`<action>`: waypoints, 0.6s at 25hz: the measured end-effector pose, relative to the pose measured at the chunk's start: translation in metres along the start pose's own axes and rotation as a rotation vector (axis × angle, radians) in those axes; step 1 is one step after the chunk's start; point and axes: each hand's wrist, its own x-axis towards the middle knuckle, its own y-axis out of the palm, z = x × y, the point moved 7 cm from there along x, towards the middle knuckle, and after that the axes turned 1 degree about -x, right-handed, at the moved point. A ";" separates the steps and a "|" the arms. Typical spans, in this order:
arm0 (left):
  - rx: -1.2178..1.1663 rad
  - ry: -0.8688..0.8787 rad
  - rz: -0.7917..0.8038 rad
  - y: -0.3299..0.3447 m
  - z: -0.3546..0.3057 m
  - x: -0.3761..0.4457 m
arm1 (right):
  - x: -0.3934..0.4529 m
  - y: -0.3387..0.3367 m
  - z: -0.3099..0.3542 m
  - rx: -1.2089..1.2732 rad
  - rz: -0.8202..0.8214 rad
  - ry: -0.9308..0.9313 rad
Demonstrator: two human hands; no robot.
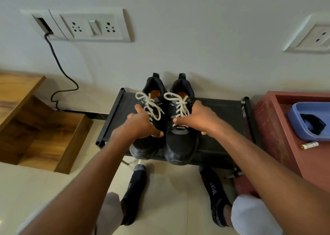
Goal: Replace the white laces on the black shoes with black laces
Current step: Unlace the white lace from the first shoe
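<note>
Two black shoes stand side by side on a low black rack [223, 113], heels to the wall and toes toward me. The left shoe [142, 145] and the right shoe [180, 145] both carry white laces [150, 104], tied in loose bows. My left hand [141, 124] grips the left shoe across its middle, thumb on the inner side. My right hand [198, 116] grips the right shoe the same way, thumb lying over the lower lacing [181, 106]. No black laces show clearly in this view.
A red cabinet [271, 127] at right holds a blue tray [294, 120] with a dark item and a small battery [309, 145]. A wooden shelf unit [44, 133] stands at left. A black cable [60, 70] hangs from the wall socket plate. My socked feet [134, 190] stand before the rack.
</note>
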 end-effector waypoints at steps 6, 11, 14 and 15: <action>-0.102 0.558 -0.488 -0.044 -0.075 -0.016 | -0.018 -0.058 0.008 -0.038 -0.340 -0.276; 0.086 0.712 -0.368 -0.021 -0.102 -0.008 | -0.005 -0.035 0.032 -0.090 -0.234 -0.528; 0.176 0.752 -0.504 -0.024 -0.101 -0.014 | 0.003 -0.033 0.029 -0.113 -0.309 -0.516; 0.143 0.752 -0.511 -0.026 -0.100 -0.015 | 0.003 -0.036 0.028 -0.119 -0.358 -0.496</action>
